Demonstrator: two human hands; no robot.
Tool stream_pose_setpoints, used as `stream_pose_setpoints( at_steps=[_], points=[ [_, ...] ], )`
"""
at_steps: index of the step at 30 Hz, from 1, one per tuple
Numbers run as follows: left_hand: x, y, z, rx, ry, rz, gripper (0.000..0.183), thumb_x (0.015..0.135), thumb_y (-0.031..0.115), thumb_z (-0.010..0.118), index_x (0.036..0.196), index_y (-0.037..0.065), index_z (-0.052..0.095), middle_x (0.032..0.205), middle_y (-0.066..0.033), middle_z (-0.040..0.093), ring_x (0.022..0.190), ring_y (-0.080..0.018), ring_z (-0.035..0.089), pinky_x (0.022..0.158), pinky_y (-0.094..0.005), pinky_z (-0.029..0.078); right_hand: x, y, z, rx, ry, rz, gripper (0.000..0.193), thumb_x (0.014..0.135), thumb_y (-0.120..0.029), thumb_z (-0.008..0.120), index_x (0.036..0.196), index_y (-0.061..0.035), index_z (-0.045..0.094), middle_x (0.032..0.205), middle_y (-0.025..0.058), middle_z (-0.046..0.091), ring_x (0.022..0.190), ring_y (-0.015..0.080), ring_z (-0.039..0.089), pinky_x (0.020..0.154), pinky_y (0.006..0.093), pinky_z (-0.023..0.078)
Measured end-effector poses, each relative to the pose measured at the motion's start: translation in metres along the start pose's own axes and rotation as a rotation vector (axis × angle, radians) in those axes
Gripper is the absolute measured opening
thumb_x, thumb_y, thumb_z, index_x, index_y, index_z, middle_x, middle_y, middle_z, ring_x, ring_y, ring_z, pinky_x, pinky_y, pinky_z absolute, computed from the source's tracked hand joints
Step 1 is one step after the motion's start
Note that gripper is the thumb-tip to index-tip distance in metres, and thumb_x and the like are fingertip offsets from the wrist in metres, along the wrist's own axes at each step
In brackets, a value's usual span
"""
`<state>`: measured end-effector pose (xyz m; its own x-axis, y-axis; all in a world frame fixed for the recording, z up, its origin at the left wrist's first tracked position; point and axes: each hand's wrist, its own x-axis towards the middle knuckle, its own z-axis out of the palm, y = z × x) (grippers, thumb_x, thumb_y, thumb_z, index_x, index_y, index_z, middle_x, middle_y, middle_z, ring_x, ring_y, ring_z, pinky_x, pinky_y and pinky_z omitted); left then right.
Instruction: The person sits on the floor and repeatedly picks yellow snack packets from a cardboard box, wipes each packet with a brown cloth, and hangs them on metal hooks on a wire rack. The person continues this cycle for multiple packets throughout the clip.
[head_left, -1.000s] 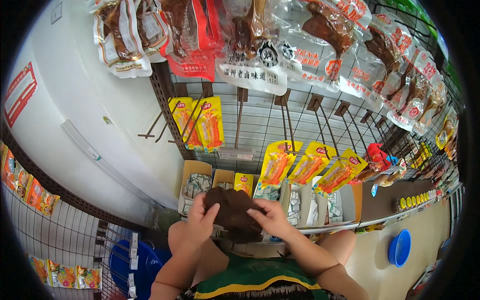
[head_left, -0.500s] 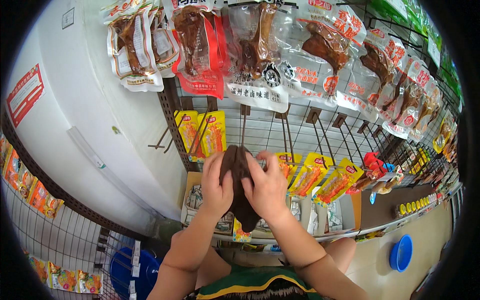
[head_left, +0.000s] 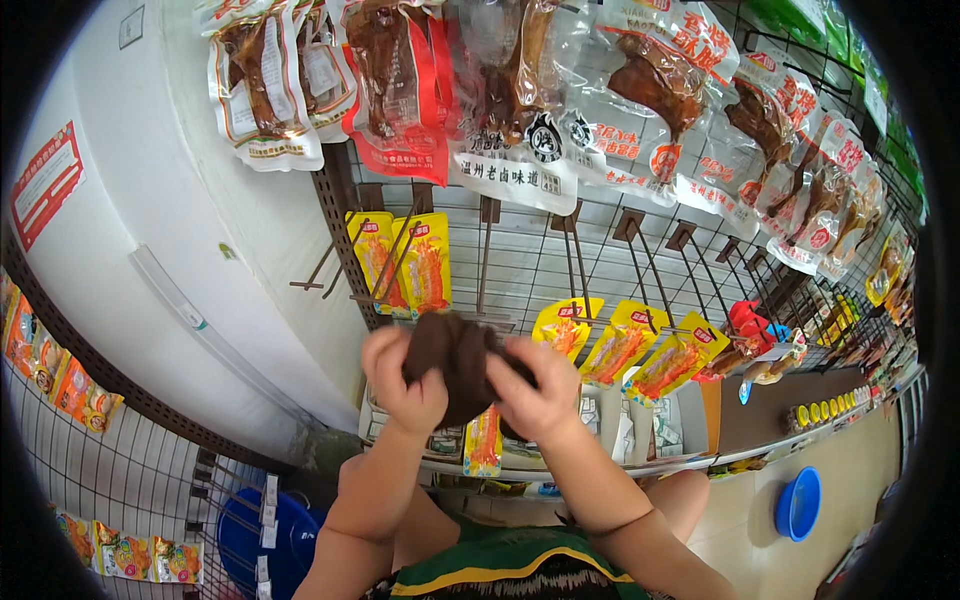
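Observation:
My left hand (head_left: 402, 382) and my right hand (head_left: 532, 392) both grip a dark brown vacuum-packed snack packet (head_left: 458, 362), held up in front of a wire grid rack (head_left: 560, 262). A bare metal hook (head_left: 486, 250) juts out just above the packet. Yellow snack packets (head_left: 405, 262) hang to its upper left, and more yellow packets (head_left: 622, 348) hang to the right of my right hand.
Large clear packs of cooked meat (head_left: 505, 95) hang along the top. A white fridge (head_left: 160, 240) stands at left. Open boxes line a shelf (head_left: 640, 445) below. A blue basin (head_left: 797, 503) and a blue bucket (head_left: 262, 535) sit on the floor.
Both hands have lifted the dark packet from the shelf boxes up to the level of the hooks, then eased it slightly lower while still holding it.

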<state>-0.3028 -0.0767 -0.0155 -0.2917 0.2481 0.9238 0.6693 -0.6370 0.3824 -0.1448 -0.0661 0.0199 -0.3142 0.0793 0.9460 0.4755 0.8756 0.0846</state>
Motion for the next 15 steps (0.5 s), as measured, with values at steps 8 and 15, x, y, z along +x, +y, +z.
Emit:
stream_pose_setpoints(
  at_steps=[8, 15],
  points=[
    [-0.015, 0.007, 0.022, -0.121, 0.003, -0.245, 0.027, 0.07, -0.008, 0.05, 0.095, -0.002, 0.051, 0.095, -0.0113, 0.047, 0.089, -0.0213, 0.048, 0.082, -0.0292, 0.04, -0.01, 0.003, 0.014, -0.032, 0.043, 0.205, 0.037, 0.053, -0.004, 0.066, 0.09, -0.0079, 0.063, 0.077, 0.006, 0.053, 0.059, 0.022, 0.053, 0.049, 0.0313, 0.042],
    [-0.051, -0.024, 0.035, -0.3, -0.088, -0.556, 0.028, 0.072, -0.005, 0.058, 0.098, -0.001, 0.052, 0.085, -0.0073, 0.058, 0.077, -0.0139, 0.055, 0.069, -0.0263, 0.045, -0.027, -0.002, 0.024, -0.023, -0.123, 0.49, 0.027, 0.06, -0.004, 0.068, 0.086, -0.0088, 0.062, 0.071, 0.007, 0.054, 0.06, 0.0263, 0.056, 0.054, 0.0318, 0.046]
  ],
)
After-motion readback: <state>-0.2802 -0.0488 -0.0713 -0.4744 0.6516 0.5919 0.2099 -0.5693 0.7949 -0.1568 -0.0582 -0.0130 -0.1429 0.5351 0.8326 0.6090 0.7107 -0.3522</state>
